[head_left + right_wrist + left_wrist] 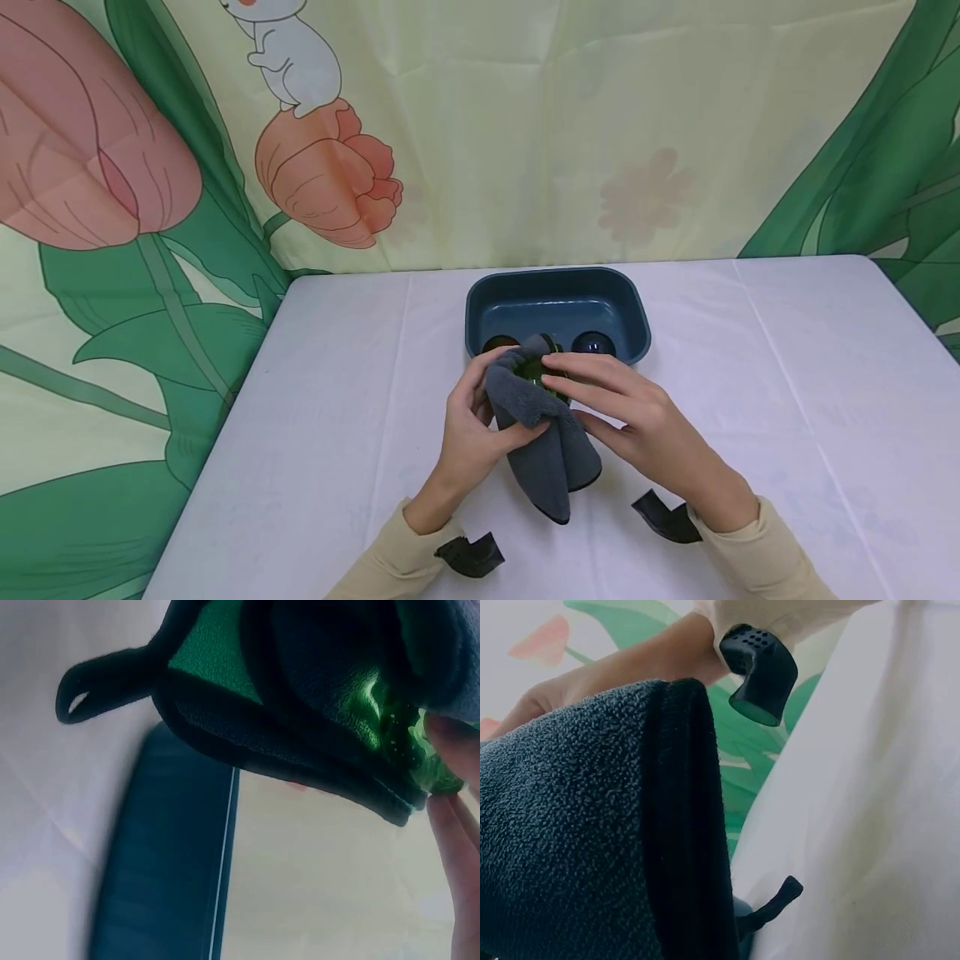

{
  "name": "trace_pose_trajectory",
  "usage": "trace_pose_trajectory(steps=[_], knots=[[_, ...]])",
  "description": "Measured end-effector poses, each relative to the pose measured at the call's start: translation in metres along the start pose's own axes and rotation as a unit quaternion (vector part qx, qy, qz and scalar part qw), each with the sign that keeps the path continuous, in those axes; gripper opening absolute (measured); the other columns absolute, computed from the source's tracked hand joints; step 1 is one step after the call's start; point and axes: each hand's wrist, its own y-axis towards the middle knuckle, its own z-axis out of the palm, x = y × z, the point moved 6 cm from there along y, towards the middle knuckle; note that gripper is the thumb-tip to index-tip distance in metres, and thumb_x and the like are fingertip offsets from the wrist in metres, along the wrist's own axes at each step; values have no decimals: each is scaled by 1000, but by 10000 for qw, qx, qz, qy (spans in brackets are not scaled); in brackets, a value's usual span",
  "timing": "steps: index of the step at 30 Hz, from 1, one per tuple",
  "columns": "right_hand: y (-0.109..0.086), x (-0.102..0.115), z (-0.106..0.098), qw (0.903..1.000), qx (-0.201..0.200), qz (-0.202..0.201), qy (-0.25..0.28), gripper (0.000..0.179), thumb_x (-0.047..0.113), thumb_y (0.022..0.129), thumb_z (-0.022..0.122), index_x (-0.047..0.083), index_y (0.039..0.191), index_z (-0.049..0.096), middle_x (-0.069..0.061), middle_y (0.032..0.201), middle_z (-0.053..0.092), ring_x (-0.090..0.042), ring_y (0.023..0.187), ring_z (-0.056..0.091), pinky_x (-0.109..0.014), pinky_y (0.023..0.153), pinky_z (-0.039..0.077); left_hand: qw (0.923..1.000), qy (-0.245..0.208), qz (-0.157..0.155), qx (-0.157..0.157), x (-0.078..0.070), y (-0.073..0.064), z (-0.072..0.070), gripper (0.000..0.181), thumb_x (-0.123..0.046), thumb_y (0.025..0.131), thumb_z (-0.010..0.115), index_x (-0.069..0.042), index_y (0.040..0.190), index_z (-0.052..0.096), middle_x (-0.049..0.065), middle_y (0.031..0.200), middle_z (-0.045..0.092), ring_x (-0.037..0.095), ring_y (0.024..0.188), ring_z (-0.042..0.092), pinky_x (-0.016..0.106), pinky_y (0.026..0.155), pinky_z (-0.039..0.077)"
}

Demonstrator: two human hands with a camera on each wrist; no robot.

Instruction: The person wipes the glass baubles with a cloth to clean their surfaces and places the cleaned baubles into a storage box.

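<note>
A dark grey fleecy cloth (pixel 551 467) with black edging is bunched in my left hand (pixel 472 433), thumb across its front. The cloth wraps partly round a shiny, see-through green glass object (pixel 534 372), whose full shape is hidden. From the right, my right hand (pixel 652 421) reaches to this object. Its fingertips (pixel 450 754) pinch the green glass at the cloth's edge in the right wrist view. A black-edged hanging loop (pixel 101 686) sticks out from the cloth. The left wrist view is mostly filled by the cloth (pixel 570 817), which hides the left fingers.
Just behind the hands stands a dark blue rectangular tray (pixel 558 274). In its near part lie a dark blue glossy round thing (pixel 594 342) and a dark brownish one (pixel 500 342), partly hidden. A white cloth covers the table (pixel 330 400); a printed curtain (pixel 487 142) hangs behind.
</note>
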Motion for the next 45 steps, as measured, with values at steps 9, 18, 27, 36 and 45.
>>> trace_pose_trajectory(steps=[9, 18, 27, 36, 45], knots=[[-6, -4, -1, 9975, 159, 686, -87, 50, 19, 90, 74, 3, 135, 60, -13, 132, 63, -21, 121, 60, -14, 102, 43, 9999, 79, 74, 6, -2, -1, 0, 73, -33, 83, 81, -2, 139, 48, 22, 132, 58, 22, 117, 61, 35, 101, 52], [-7, -7, 0, 9958, 202, 891, -55, 66, 4, 79, 83, 4, 139, 56, -11, 136, 61, -18, 126, 57, -14, 105, 41, 9995, 268, -12, -144, -3, 0, -1, 70, 4, 75, 78, -2, 138, 49, 21, 130, 61, 23, 115, 63, 36, 98, 54], [-1, 0, -2, 9999, 69, 70, -59, 41, 32, 103, 51, 3, 128, 66, -13, 135, 61, -21, 127, 54, -18, 107, 42, 9999, 83, 45, -53, -3, 1, -1, 67, -9, 80, 81, 1, 138, 48, 24, 130, 59, 22, 117, 62, 35, 100, 52], [-3, -1, -2, 9984, 77, 565, -44, 47, 38, 100, 52, 5, 130, 65, -12, 131, 63, -19, 123, 59, -15, 102, 44, 10000, -64, 22, -9, -1, 0, -2, 74, -34, 83, 81, 1, 138, 47, 26, 130, 58, 20, 115, 62, 34, 101, 51], [-6, -5, -3, 9956, 133, 923, -7, 51, 38, 96, 62, 5, 134, 61, -10, 131, 64, -17, 122, 60, -14, 102, 44, 9999, -32, 120, 45, -2, 1, -3, 73, -32, 83, 81, 3, 137, 47, 27, 129, 58, 20, 115, 62, 33, 101, 52]])
